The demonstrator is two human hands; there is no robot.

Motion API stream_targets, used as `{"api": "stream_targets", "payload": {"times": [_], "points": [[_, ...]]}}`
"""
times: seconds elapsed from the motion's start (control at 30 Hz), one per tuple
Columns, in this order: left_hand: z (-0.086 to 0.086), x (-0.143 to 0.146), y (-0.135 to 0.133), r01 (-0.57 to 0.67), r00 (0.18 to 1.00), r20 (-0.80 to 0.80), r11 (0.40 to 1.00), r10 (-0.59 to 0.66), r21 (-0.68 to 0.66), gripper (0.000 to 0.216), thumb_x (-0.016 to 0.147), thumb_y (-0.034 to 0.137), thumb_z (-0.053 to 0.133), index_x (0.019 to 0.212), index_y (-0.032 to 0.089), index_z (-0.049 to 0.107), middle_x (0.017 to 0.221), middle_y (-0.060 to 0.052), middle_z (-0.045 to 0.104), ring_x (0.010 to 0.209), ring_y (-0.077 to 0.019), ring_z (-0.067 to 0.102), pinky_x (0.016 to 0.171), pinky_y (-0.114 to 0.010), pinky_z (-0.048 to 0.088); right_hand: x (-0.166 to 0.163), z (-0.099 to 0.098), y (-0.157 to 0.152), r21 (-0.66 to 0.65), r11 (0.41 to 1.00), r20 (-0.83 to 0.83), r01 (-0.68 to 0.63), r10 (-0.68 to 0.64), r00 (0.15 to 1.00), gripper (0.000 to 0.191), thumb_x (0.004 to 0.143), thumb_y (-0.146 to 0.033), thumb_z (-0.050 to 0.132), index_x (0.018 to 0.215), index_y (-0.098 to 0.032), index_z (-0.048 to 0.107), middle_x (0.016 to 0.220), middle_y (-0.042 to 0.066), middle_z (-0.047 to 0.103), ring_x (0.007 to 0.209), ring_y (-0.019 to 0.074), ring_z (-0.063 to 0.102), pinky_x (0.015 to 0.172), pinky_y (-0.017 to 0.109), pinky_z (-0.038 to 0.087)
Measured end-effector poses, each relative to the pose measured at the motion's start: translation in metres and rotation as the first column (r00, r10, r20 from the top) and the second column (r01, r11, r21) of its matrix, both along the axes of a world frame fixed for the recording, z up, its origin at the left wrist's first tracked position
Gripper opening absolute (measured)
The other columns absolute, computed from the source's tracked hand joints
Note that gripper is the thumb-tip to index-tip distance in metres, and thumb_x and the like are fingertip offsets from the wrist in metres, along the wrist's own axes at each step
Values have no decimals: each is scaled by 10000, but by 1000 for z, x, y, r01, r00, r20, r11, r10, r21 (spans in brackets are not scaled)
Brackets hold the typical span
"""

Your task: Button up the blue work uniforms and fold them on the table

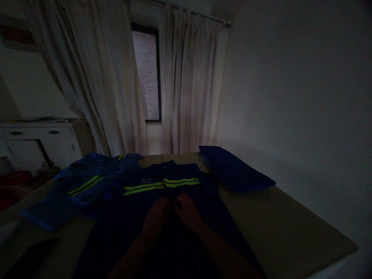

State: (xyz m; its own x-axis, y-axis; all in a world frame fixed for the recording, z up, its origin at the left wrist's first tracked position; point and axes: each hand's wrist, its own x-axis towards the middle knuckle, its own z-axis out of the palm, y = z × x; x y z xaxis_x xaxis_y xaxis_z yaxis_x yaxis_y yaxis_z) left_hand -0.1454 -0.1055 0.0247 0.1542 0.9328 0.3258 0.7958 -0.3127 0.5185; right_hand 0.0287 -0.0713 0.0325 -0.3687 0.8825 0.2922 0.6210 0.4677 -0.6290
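A dark navy work jacket (136, 217) with yellow-green reflective stripes lies spread flat on the bed (290, 228) in front of me. My left hand (157, 215) and my right hand (186, 211) rest side by side on the jacket's front, just below the stripes, at its centre line. Both hands look closed with the fingers curled down onto the cloth. The room is very dim, so I cannot see whether they pinch fabric or a fastening.
A lighter blue garment (81, 186) with the same stripes lies crumpled at the left. A folded blue piece (235, 168) sits at the right rear. White drawers (37, 141) stand at the left, curtains (186, 85) and a window behind, a wall to the right.
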Motion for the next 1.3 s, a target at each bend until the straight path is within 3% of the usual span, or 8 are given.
{"api": "stream_targets", "payload": {"times": [0.17, 0.37, 0.6, 0.93, 1.1, 1.3], "points": [[0, 0, 1, 47, 995, 82, 999, -47, 1, 289, 982, 215, 417, 1194, 247, 610, 1193, -68, 682, 1132, -212, 622, 1030, -371, 473, 0, -2, 0, 12, 1000, 0, 4, -4, 1000, 82, 873, -186, 667, 950, -207, 683, 954, 28, 677, 875, 175, 628, 796, 271, 442], [7, 2, -3, 15, 999, 44, 1000, -14, -9, 231, 962, 177, 405, 988, 236, 627, 1015, -61, 684, 978, -210, 643, 919, -352, 496, -1, 2, -4, 50, 998, -15, -32, 33, 999, 60, 884, -239, 681, 933, -205, 688, 936, 27, 669, 876, 176, 629, 794, 271, 437], [3, -4, 1, 12, 984, 179, 999, -6, -33, 152, 941, 181, 485, 1060, 244, 555, 1000, -30, 700, 937, -192, 678, 836, -300, 496, -1, 3, -4, 49, 998, 12, 35, -35, 999, 60, 892, -246, 653, 929, -216, 690, 947, 31, 656, 876, 179, 635, 772, 275, 438], [-5, -4, 3, 102, 991, 76, 993, -107, 63, 160, 984, 233, 437, 1029, 242, 590, 1020, -61, 695, 979, -222, 651, 908, -369, 511, -3, -1, -7, 33, 997, 19, 74, -75, 997, 129, 960, -239, 583, 1007, -206, 699, 1031, 48, 664, 950, 182, 639, 845, 280, 446], [-13, -6, 6, 117, 989, 75, 985, -127, 125, 253, 990, 215, 430, 1180, 245, 594, 1129, -70, 707, 1056, -220, 661, 952, -377, 537, -2, -4, -2, 37, 999, -7, -2, 2, 1000, 96, 933, -194, 618, 960, -190, 710, 969, 41, 668, 918, 171, 638, 828, 264, 446], [-17, -9, 8, 134, 989, 36, 974, -143, 180, 302, 1002, 208, 418, 1219, 262, 621, 1196, -55, 717, 1134, -208, 661, 1012, -364, 535, 0, -2, -1, 45, 998, -56, -43, 45, 997, 96, 934, -210, 636, 963, -189, 725, 961, 40, 674, 892, 166, 643, 812, 260, 449]]}}
